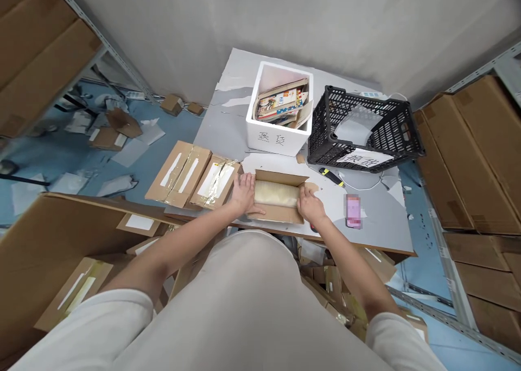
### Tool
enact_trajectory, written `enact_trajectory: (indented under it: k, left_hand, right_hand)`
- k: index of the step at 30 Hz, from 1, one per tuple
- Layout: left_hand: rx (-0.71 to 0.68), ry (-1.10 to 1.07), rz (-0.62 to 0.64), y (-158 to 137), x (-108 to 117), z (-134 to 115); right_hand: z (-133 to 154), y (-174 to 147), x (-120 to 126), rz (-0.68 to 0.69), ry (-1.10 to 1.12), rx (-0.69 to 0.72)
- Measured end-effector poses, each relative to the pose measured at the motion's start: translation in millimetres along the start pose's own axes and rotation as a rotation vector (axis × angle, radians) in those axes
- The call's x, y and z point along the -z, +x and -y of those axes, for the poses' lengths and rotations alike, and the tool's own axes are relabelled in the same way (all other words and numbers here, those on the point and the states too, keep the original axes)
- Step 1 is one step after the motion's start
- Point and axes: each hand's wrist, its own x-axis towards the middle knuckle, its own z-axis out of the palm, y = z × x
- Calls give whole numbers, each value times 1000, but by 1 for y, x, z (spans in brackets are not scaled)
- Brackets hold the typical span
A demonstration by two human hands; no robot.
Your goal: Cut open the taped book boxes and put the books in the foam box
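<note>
In the head view an open cardboard box (pixel 280 215) lies near the table's front edge. A pale, wrapped long bundle (pixel 277 193) fills its inside. My left hand (pixel 244 193) rests flat on the box's left end, fingers stretched forward and thumb spread along the near flap. At the right end, my right hand (pixel 310 204) has its fingers curled over the box's edge, gripping it. Two taped boxes with white labels, a larger carton (pixel 178 173) and a smaller carton (pixel 215 182), sit left of my left hand.
Behind the box stand a white foam bin (pixel 279 139) of books and a black plastic crate (pixel 366 143). A yellow-black box cutter (pixel 332 177) and a phone (pixel 353 212) lie to the right. More cartons (pixel 81 289) fill a big box at lower left.
</note>
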Motion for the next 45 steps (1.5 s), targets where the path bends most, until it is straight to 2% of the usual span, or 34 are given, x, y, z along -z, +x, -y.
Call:
enact_trajectory:
  k: [3,6,9,12,14,16,19,22,26,30,36,42,45]
  left_hand:
    - [37,-58,58,-9,-11,4]
    - [54,-129,76,-9,-18,4]
    - [68,-180,76,-7,-19,3]
    - [82,-198,72,-7,-19,1]
    - [95,-208,72,-8,-18,-2]
    - [103,-221,74,-9,-17,-3]
    - [97,-241,87,-9,-15,-4]
    - [96,-250,100,-8,-13,-5]
    - [99,-270,105,-7,-12,-4]
    - [88,-315,100,-4,-11,0]
    - [138,-454,57,0,-15,9]
    - [217,-509,80,8,-17,5]
    - [295,-577,79,18,-4,-3]
  right_hand:
    - [-27,-6,-24,-72,173,63]
    - [-41,-6,-38,-134,136,58]
    - [-37,-4,-31,-124,-41,49]
    - [-17,1,-7,-92,-182,77]
    - [-2,9,8,10,-236,134]
    - [11,22,17,178,-263,209]
    - [19,43,15,380,-293,279]
    - [17,55,7,467,-330,329]
    - [13,52,0,480,-350,419]
    - [10,52,2,411,-351,413]
    - [1,70,17,185,-308,368]
    - [-12,63,49,-27,-277,421]
    - [-22,56,76,-250,-231,520]
